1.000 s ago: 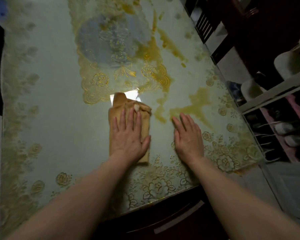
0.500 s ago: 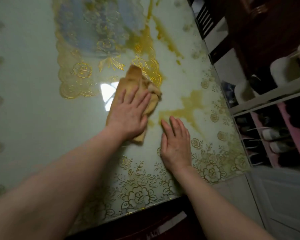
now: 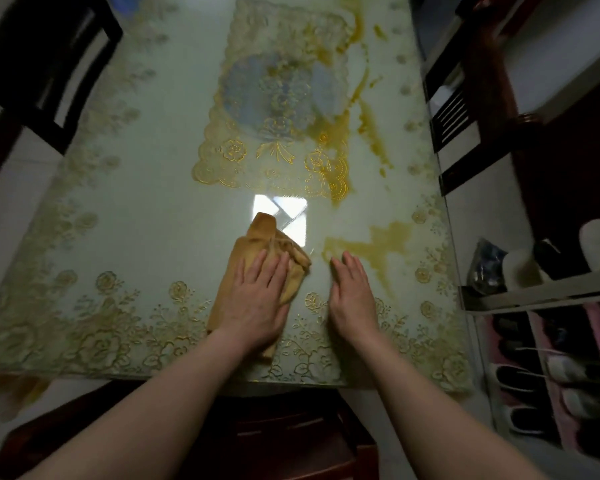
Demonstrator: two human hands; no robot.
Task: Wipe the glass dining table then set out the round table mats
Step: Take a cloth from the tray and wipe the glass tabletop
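Wiping step in hand, by my read. Left hand [image 3: 257,303] lies flat on the one cloth [image 3: 257,258], fingers straight and together; right hand [image 3: 352,294] at its 3 o'clock, flat on the table [image 3: 125,216], fingers together. Two hands, one cloth. Stains [image 3: 378,242] at 1 o'clock: next stroke wants pressure that way. I see no mats.

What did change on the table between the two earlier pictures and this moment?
The left hand pushed the cloth away toward the gold mat half a second ago, then pulled it back toward the near edge of the table, flat on it throughout. The right hand stayed flat on the glass beside it, and the yellow spill ahead of its fingers remains unwiped.
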